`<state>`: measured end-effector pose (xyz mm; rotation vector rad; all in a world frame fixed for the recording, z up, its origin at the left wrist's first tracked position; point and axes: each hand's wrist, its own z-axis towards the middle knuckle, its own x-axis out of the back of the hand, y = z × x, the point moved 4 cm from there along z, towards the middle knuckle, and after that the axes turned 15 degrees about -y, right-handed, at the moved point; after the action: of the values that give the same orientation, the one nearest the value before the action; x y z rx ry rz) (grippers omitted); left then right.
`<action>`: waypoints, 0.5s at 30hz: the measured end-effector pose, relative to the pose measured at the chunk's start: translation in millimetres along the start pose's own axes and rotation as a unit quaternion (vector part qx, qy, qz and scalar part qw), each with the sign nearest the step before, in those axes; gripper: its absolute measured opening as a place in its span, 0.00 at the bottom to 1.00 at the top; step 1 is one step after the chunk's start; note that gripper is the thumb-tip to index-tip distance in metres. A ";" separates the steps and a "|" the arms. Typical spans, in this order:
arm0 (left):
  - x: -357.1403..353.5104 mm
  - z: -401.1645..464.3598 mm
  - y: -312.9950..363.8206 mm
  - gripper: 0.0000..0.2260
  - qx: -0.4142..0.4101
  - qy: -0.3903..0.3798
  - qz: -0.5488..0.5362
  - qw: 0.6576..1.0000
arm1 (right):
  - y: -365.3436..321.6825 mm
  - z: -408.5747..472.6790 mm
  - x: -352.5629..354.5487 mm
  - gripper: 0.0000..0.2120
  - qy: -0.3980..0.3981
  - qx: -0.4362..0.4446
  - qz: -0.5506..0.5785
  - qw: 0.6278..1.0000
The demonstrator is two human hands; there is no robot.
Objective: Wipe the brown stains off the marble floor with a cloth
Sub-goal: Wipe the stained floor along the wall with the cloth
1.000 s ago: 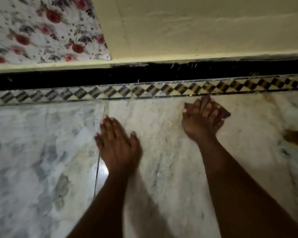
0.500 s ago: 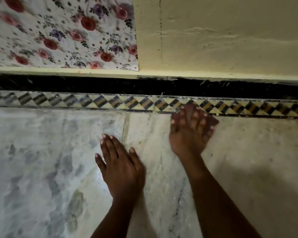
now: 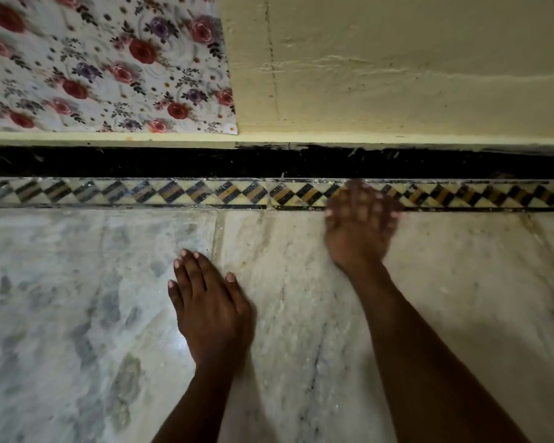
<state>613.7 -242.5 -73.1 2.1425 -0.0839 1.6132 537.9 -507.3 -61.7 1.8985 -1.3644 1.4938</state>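
Blurred right hand (image 3: 360, 225) has slid onto diamond-patterned border (image 3: 179, 192), fingers (image 3: 362, 199) flat.

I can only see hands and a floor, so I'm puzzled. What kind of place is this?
Probably a room in a home, down at the foot of a wall. There's a marble floor with a patterned tile border, a yellow painted wall, and a flowery sheet on it.

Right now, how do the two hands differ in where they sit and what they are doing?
The left hand lies sharp and flat on the marble floor, well short of the patterned border; the right hand is motion-blurred, its fingertips reaching over that border. The left hand straddles the seam between slabs; the right is on the paler right slab. Both show straight fingers, palms down. No cloth is visible under either.
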 end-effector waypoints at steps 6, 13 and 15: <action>2.4 -11.0 18.6 0.27 -0.194 -0.029 -0.008 0.980 | 65.0 -124.0 -38.4 0.30 -0.039 0.210 -0.128 0.968; -3.4 -11.1 31.5 0.27 -0.345 -0.094 0.005 0.934 | 124.7 -43.5 14.0 0.34 0.023 -0.097 0.031 0.995; -5.5 -11.8 36.0 0.28 -0.371 -0.102 0.022 0.923 | 107.3 -46.4 5.0 0.34 0.017 0.025 -0.023 0.999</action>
<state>590.1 -271.3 -64.3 1.6873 -0.6957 1.1088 422.3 -524.4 -68.5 1.9126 -1.2722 1.5431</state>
